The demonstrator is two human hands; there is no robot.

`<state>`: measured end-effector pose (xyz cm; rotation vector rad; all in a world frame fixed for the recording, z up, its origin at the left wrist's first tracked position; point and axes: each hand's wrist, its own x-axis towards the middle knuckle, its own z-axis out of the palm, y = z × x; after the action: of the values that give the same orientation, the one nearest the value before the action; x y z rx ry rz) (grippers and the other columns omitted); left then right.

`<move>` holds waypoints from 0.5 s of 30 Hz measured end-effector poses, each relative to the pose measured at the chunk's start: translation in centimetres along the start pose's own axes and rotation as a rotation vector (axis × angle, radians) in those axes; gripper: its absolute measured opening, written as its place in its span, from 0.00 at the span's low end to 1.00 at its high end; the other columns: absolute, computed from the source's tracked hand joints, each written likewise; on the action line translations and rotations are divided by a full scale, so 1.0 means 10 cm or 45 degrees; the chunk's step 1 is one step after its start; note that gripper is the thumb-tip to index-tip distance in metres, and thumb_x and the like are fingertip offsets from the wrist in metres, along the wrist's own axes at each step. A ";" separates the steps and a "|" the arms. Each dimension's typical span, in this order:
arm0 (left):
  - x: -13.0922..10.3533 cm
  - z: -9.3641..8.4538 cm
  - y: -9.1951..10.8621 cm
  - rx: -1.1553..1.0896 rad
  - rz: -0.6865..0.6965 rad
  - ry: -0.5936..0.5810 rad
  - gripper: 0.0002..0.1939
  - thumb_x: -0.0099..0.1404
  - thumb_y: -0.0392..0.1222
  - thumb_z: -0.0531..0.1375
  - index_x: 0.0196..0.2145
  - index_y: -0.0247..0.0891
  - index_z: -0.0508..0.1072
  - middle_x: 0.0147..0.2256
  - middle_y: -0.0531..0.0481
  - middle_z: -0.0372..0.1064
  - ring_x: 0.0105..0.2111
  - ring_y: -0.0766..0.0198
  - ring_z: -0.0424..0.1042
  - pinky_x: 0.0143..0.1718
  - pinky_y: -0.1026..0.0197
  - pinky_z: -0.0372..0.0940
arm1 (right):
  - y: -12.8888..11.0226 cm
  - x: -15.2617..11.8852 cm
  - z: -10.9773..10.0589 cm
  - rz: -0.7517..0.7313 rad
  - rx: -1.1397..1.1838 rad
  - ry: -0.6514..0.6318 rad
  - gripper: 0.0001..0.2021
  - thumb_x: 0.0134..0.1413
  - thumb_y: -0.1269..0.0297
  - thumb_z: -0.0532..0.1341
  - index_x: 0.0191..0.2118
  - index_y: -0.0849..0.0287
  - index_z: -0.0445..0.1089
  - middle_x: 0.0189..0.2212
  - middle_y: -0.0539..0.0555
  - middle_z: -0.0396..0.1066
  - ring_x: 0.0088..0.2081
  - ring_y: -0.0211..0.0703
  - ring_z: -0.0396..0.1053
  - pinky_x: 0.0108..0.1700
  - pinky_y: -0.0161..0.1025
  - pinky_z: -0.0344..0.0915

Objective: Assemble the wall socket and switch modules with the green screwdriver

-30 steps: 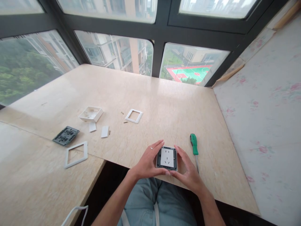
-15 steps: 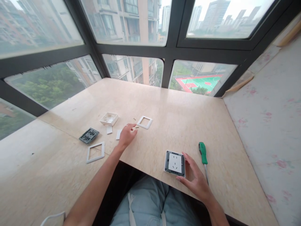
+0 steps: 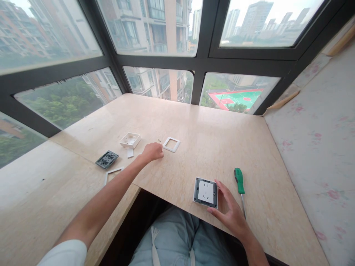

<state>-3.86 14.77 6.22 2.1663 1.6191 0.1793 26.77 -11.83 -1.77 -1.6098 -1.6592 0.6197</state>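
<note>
My right hand [image 3: 229, 210] grips the right side of a wall socket [image 3: 205, 192], its thumb at the lower corner and fingers at the upper one. The socket has a white face and grey surround, and sits in a white box near the table's front edge. My left hand [image 3: 153, 152] is closed on the table, fingers curled down and mostly hidden; what they hold cannot be made out. Just right of it lies a white cover frame [image 3: 171, 144]. A small screw [image 3: 159, 140] rests behind the hand.
A green-handled screwdriver [image 3: 239, 181] lies right of my right hand. At left are a white back box [image 3: 130, 140], a small white plate [image 3: 130, 153], a grey socket module [image 3: 107, 159] and another white frame [image 3: 114, 170], partly behind my left forearm. Windows and a papered wall border the table.
My left hand has turned over and its fingers have curled in beside the frame. The left forearm now covers part of the other frame. My right hand and the socket stay put.
</note>
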 end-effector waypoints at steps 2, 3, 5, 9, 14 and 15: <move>-0.04 -0.01 0.01 -0.149 0.029 -0.019 0.07 0.48 0.35 0.65 0.17 0.36 0.70 0.23 0.47 0.72 0.34 0.53 0.74 0.37 0.57 0.64 | 0.01 0.00 0.01 -0.009 0.008 0.010 0.41 0.56 0.51 0.67 0.70 0.51 0.49 0.68 0.63 0.58 0.67 0.61 0.58 0.65 0.63 0.60; -0.09 0.00 0.01 -0.244 0.050 -0.028 0.06 0.48 0.36 0.65 0.18 0.36 0.71 0.22 0.48 0.71 0.31 0.56 0.74 0.35 0.59 0.64 | 0.01 0.00 0.01 -0.012 0.012 0.014 0.41 0.56 0.51 0.67 0.70 0.51 0.49 0.68 0.63 0.58 0.67 0.60 0.58 0.65 0.63 0.59; -0.22 0.06 0.05 -0.465 0.093 -0.049 0.07 0.51 0.41 0.65 0.22 0.36 0.73 0.23 0.49 0.72 0.26 0.62 0.71 0.29 0.62 0.62 | 0.00 -0.01 0.01 -0.019 0.018 0.016 0.40 0.57 0.52 0.67 0.70 0.51 0.50 0.68 0.63 0.58 0.67 0.60 0.57 0.66 0.62 0.59; -0.57 0.24 0.18 -0.900 0.149 -0.059 0.15 0.59 0.51 0.61 0.32 0.34 0.74 0.27 0.48 0.74 0.20 0.71 0.64 0.23 0.65 0.61 | -0.04 0.01 -0.02 -0.028 0.018 0.008 0.39 0.56 0.52 0.67 0.69 0.49 0.52 0.68 0.60 0.58 0.68 0.59 0.56 0.66 0.60 0.59; -0.91 0.44 0.46 -1.917 0.201 -0.149 0.22 0.54 0.44 0.71 0.47 0.39 0.76 0.24 0.55 0.71 0.22 0.71 0.67 0.26 0.67 0.63 | -0.08 0.02 -0.05 -0.040 0.004 -0.004 0.39 0.56 0.52 0.68 0.70 0.49 0.53 0.68 0.60 0.58 0.68 0.58 0.57 0.66 0.60 0.59; -0.95 0.47 0.52 -2.055 0.207 -0.187 0.21 0.54 0.42 0.72 0.46 0.40 0.77 0.25 0.54 0.73 0.22 0.72 0.68 0.26 0.67 0.63 | -0.07 0.02 -0.05 -0.041 0.005 -0.003 0.39 0.56 0.52 0.68 0.70 0.49 0.53 0.68 0.60 0.58 0.68 0.58 0.57 0.66 0.60 0.59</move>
<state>-0.58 3.44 5.53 0.9383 0.6201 0.9407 26.73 -11.74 -0.82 -1.5766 -1.6814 0.6086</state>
